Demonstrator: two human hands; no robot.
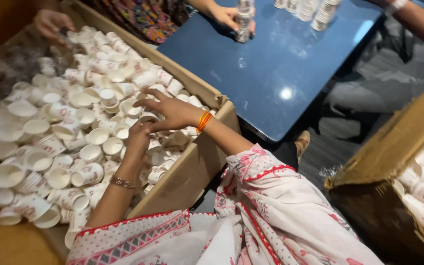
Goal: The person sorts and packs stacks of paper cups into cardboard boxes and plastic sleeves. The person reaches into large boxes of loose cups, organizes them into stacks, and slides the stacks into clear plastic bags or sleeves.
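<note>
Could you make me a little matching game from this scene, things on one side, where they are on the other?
Things:
1. loose cups
2. cup stack
3. orange band
4. metal bracelet

Places:
A. left wrist
B. on the blue table
C. right wrist
D. in the cardboard box

Pairs: 1-D, 2-B, 3-C, 4-A

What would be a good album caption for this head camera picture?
Both hands, left and right, reach into a large cardboard box heaped with small white paper cups, beside a dark blue table.
</note>
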